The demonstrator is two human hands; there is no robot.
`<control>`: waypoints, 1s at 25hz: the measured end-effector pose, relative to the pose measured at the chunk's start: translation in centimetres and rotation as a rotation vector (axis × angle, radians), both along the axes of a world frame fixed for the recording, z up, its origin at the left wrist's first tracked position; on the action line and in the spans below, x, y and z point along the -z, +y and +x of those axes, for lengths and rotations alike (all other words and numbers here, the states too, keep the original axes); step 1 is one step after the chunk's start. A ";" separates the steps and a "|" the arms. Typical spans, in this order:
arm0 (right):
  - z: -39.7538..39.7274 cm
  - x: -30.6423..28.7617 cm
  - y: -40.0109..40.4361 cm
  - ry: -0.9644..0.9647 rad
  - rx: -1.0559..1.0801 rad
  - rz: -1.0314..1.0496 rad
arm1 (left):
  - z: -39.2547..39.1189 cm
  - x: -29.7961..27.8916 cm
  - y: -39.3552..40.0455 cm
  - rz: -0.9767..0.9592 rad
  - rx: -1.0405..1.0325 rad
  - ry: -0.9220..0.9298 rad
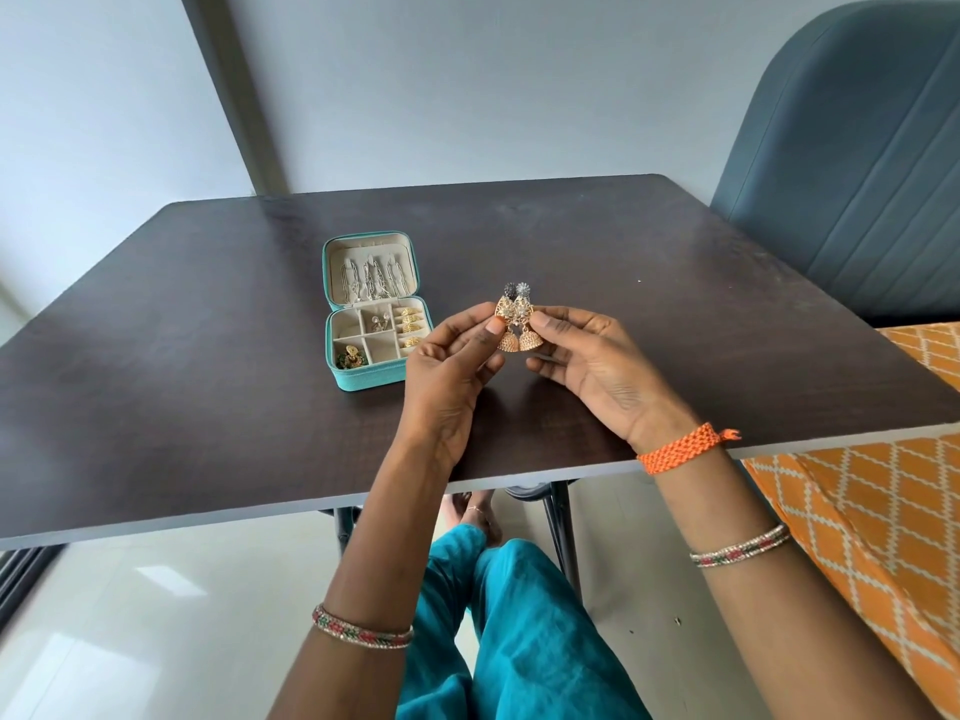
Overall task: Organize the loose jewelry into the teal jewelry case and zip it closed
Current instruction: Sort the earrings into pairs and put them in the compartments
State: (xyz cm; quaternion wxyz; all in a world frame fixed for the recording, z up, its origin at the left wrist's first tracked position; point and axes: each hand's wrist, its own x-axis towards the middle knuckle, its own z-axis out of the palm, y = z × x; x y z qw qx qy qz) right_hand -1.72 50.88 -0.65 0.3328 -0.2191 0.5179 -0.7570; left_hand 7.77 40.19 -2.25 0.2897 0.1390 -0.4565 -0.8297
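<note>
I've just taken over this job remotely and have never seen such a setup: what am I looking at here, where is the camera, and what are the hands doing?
There is no machine: a person works with two bare hands. The single picture comes from a wide-angle camera worn on the head, looking forward and down.

On the dark table stands a teal jewelry case, unzipped, its lid up. Chains hang inside the lid; some compartments of the base hold gold pieces, others look empty.

The left hand and the right hand together hold a pair of gold earrings with bell-shaped drops above the table, right of the case. The fingers of each hand pinch it from either side. The earrings are not yet in the case.
</note>
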 end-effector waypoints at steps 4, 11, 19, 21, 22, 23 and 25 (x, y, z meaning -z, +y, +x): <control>-0.1 -0.3 0.3 -0.072 -0.049 -0.038 | 0.1 -0.2 -0.2 0.089 0.012 -0.015; 0.2 -0.4 0.3 -0.054 -0.056 -0.017 | 0.7 -0.8 0.2 0.114 0.059 -0.028; 1.4 -0.2 1.0 -0.304 -0.075 -0.324 | 2.3 -1.9 1.1 0.415 0.201 0.195; 1.7 -0.1 1.1 -0.298 -0.035 -0.328 | 2.6 -2.1 1.2 0.409 0.199 0.189; 1.9 -0.2 1.1 -0.284 -0.001 -0.304 | 2.7 -2.3 1.4 0.376 0.178 0.160; 2.1 -0.4 1.0 -0.267 0.027 -0.276 | 2.8 -2.7 1.5 0.337 0.154 0.124; 2.8 -1.2 0.6 -0.227 0.061 -0.240 | 3.0 -3.6 1.6 0.243 0.118 0.059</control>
